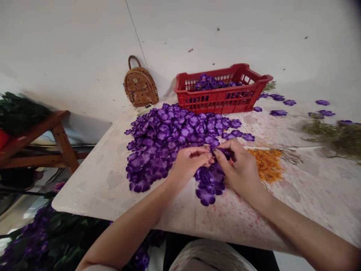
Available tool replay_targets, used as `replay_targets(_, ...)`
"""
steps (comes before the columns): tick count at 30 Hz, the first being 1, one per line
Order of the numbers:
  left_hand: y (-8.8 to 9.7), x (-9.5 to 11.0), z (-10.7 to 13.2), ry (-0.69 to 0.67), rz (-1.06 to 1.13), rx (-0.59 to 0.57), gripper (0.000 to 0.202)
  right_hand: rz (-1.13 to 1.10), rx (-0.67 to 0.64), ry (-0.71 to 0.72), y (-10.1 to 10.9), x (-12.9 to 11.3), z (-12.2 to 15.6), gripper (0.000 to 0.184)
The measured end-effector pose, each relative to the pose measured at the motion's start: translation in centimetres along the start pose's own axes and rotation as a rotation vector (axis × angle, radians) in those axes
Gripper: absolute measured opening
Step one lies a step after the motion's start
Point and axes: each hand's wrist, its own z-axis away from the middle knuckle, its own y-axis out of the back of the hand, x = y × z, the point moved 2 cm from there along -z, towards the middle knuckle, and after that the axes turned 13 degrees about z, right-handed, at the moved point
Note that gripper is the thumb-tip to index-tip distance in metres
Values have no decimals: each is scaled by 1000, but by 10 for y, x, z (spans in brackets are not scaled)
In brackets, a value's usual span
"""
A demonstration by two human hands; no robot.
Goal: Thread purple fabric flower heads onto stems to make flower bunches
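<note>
A big heap of purple fabric flower petals (172, 139) covers the middle of a pale table (96, 180). My left hand (188, 162) and my right hand (239, 165) meet over the near edge of the heap, fingers pinched together on a purple petal (220, 151) between them. A smaller clump of purple petals (210, 182) lies just under my hands. An orange pile of small flower pieces (267, 163) sits right of my right hand.
A red slotted crate (222, 98) holding more purple petals stands at the back by the wall. A brown backpack (140, 86) leans there too. Green stems (335, 137) lie far right; loose petals (278, 112) are scattered behind. A wooden bench (42, 139) and purple flowers (31, 241) are left.
</note>
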Motion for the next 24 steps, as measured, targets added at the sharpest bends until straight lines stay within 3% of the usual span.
replay_targets(24,3,-8,-1,48,137,-93,31,-17,23,-79,0,-1,0,7)
